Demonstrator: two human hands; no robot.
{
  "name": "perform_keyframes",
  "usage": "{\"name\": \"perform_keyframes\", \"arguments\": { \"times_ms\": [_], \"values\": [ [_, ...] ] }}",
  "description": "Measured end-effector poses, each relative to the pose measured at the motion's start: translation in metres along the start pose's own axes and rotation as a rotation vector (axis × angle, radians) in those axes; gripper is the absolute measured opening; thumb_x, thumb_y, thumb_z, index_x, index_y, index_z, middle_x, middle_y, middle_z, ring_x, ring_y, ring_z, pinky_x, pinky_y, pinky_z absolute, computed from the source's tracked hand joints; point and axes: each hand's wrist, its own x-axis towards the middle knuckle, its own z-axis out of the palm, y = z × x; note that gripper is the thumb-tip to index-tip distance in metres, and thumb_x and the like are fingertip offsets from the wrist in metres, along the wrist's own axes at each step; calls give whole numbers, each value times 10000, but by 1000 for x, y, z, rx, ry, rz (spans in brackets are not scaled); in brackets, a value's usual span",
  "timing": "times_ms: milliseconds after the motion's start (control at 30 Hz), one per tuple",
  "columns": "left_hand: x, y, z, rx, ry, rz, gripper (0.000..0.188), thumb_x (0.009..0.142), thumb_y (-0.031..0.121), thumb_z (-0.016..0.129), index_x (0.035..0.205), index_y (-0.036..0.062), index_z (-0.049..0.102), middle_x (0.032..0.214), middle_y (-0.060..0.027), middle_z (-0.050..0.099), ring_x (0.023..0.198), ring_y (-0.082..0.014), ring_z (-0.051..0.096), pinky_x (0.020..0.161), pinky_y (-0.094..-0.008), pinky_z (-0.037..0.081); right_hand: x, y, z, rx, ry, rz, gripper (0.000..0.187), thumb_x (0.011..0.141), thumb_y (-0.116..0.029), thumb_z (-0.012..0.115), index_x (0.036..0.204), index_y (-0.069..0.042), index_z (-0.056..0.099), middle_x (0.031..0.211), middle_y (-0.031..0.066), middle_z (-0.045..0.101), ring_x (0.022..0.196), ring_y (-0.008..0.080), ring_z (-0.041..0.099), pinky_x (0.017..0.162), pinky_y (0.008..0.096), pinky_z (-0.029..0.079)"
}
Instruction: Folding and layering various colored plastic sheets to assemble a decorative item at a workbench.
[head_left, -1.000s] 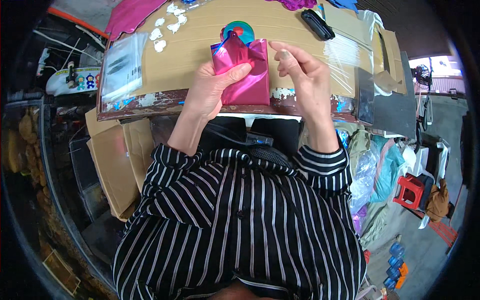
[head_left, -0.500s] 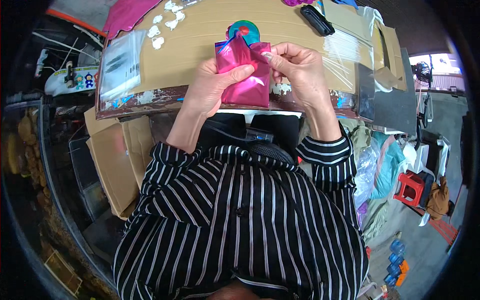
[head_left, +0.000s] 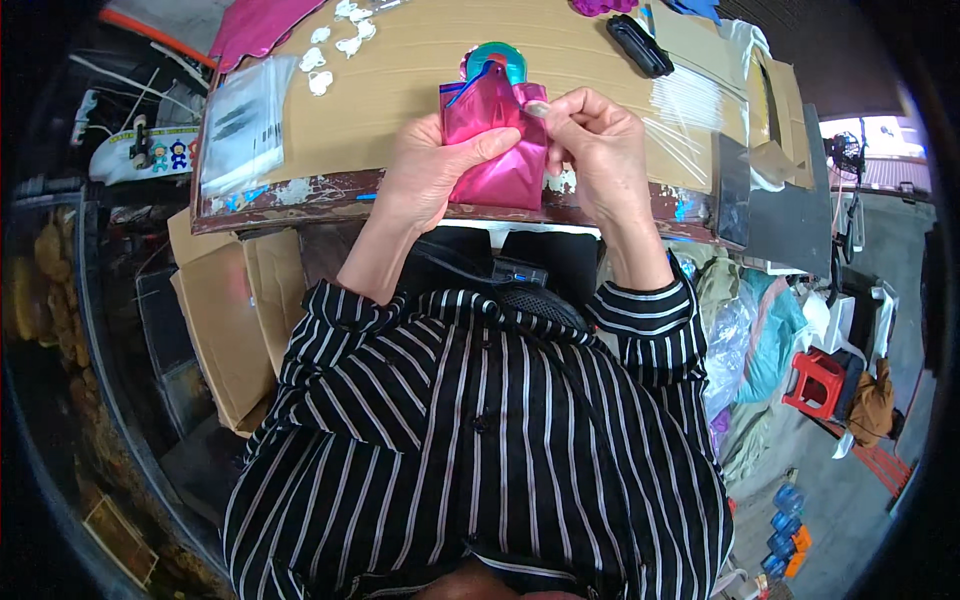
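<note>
A shiny pink foil piece, folded into a rough rectangle, is held over the table's near edge. My left hand grips it from the left, thumb lying across the front and fingers behind. With thumb and forefinger, my right hand pinches the foil's upper right corner; its other fingers are curled. Blue shows along the foil's upper left edge, and a fold stands up in the middle. Just beyond it lies a teal round disc or roll, its lower part hidden by the foil.
Cardboard covers the table. Small white pieces and clear plastic bags lie left. Toward the right are a black pouch, thin white sticks and a grey panel. A cardboard box stands below left, a red stool right.
The fold at the foil's top has risen and covers more of the teal disc. Both hands keep their hold on the foil. The whole view has shifted slightly.
</note>
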Motion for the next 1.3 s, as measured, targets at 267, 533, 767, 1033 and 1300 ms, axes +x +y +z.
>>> {"name": "perform_keyframes", "arguments": {
  "times_ms": [267,533,767,1033,1300],
  "values": [
    [1,1,0,-4,63,-31,247,902,117,811,1111,6,739,999,-84,768,848,-133,725,782,-296,611,-10,-23,10,-54,42,77,114,942,-53,745,987,48,719,751,65,689,587,124,613,561,241,504],
    [-1,-4,-1,-56,-40,-2,359,1001,303,716,1176,-9,691,1001,-73,748,884,-123,711,792,-277,592,-2,7,-16,20,-3,70,119,916,-39,774,974,56,734,747,79,707,595,124,632,544,245,514],
    [18,-12,-16,-12,-20,101,485,1081,436,540,1188,-22,657,1018,-71,722,918,-112,694,841,-263,575,7,12,-16,30,33,61,125,918,-54,776,968,53,734,746,79,703,581,120,619,535,247,503],
    [14,-13,-13,-111,12,46,435,1070,373,590,1238,-22,667,1016,-82,736,956,-99,676,815,-242,545,6,14,-21,9,-10,94,143,909,-69,786,993,38,742,779,66,710,582,106,609,533,240,494],
    [29,3,-45,396,-41,8,340,974,291,739,1183,24,755,989,-49,758,968,-111,667,887,-269,521,8,18,-34,-89,-9,139,130,911,-64,779,1002,24,746,760,50,709,574,97,602,525,221,471]
  ]
}}
